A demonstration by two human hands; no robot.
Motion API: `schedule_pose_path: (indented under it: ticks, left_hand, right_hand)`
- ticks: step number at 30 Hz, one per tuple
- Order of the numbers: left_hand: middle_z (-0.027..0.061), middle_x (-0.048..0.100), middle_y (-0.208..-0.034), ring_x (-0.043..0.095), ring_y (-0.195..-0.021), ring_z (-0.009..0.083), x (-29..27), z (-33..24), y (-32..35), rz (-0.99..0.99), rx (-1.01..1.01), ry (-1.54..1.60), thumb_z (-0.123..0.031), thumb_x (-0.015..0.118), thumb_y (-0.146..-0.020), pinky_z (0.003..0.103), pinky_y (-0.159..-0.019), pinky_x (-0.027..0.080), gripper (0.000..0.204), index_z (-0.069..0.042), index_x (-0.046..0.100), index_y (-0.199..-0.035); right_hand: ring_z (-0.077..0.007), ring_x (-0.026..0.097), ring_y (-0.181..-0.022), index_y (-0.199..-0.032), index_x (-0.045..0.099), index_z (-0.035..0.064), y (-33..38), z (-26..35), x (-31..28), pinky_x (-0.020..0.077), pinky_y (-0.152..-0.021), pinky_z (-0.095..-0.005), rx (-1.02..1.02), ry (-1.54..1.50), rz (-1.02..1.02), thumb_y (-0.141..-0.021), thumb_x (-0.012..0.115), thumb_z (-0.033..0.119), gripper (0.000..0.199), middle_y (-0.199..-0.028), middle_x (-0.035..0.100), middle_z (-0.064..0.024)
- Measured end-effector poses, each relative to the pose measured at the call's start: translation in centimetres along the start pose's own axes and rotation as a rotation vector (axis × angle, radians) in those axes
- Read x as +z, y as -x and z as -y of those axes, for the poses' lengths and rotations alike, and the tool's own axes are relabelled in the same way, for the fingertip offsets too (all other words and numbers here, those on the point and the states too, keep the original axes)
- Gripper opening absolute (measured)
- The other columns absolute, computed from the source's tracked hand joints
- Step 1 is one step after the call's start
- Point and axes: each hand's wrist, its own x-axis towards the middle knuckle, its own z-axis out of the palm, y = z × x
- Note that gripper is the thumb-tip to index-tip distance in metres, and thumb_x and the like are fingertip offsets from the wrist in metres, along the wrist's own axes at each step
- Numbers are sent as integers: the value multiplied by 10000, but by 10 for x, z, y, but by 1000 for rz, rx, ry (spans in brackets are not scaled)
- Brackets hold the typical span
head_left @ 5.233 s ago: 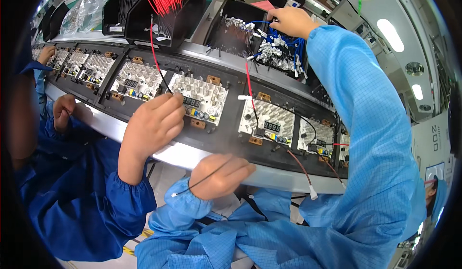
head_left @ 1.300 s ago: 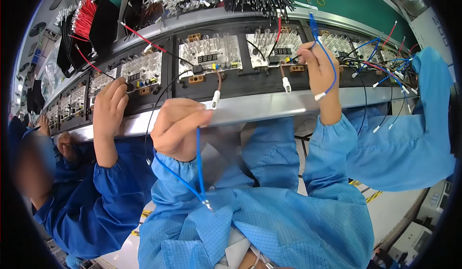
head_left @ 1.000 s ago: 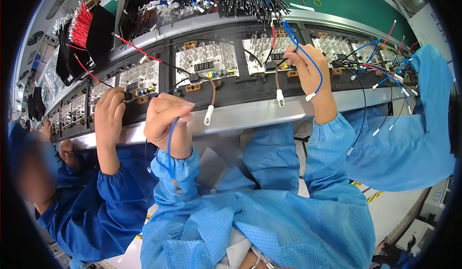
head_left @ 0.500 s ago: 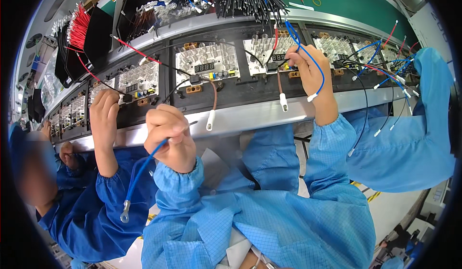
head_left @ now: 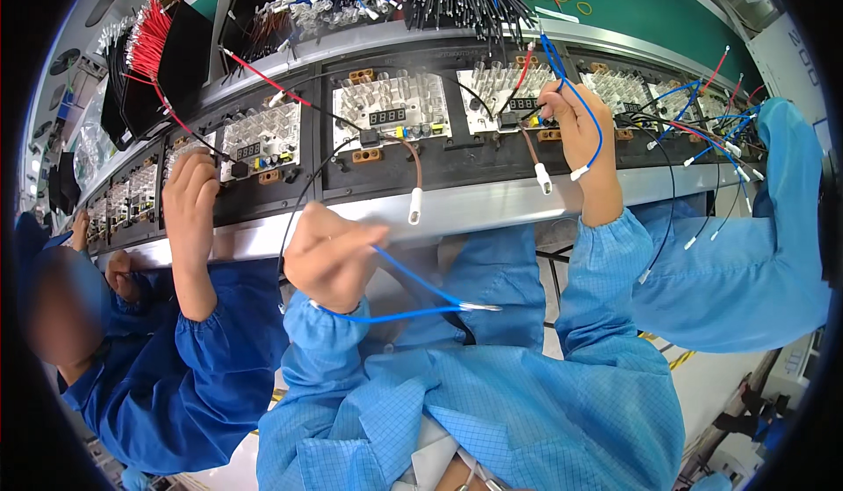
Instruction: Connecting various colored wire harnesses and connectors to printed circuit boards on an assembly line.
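swung from seven to four o'clock of the left hand (head_left: 327, 258) since earlier: the blue wire (head_left: 418, 276). board (head_left: 502, 97) lies at ten from the nearer right hand (head_left: 584, 131), which clasps a blue lead (head_left: 600, 131); left pinches the wire, long axis toward four.

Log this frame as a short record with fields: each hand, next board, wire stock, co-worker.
Left hand: holds a doubled blue wire; its metal tip is blurred
Right hand: fingertips at a circuit board; a second blue wire loops over it, grip on it unclear
Next board to the left: brown lead with a white end hangs down
Wire stock: red wires upper left, black wires top centre
Co-worker: dark-blue sleeve, hand at a board farther left
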Motion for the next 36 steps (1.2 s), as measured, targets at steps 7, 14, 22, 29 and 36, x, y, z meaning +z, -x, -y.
schedule_pose_path:
  ticks: [7,14,22,29,36]
  left_hand:
    - [32,541,-699,470,-633,112,-5,-17,0,126,-352,220,42,771,-673,242,-559,340,191,-6,735,-854]
    - [23,534,-691,472,-612,103,-11,-12,-6,218,-458,395,54,768,-670,230,-539,340,167,-4,714,-817]
    - [19,533,-692,470,-595,91,-17,-11,-3,140,-375,186,-22,772,-696,226,-520,335,135,-39,705,-813]
    - [30,553,-689,494,-608,109,-9,-13,-5,105,-304,213,-40,795,-676,240,-526,358,159,-46,707,-808]
    - [9,610,-691,514,-580,179,2,-23,-23,93,139,1,-58,800,-597,292,-514,377,233,-101,728,-815]
  right_hand:
    - [-175,599,-636,-857,643,20,-2,1,3,428,-579,-288,-15,65,43,-910,559,131,149,-670,589,-78]
    - [-243,557,-645,-823,637,33,-10,4,-4,410,-617,-347,-163,215,139,-890,566,158,159,-686,592,-88]
    - [-219,624,-822,-1061,659,68,11,15,-20,468,-750,-316,-9,173,150,-871,588,53,204,-893,655,-126]
    - [-115,534,-737,-1131,563,-14,93,50,-35,416,-633,-238,-63,-397,-528,-947,532,142,244,-902,620,-87]
    - [-150,492,-573,-946,614,7,111,156,29,358,-517,-265,-35,-685,314,-914,592,283,279,-713,596,-83]
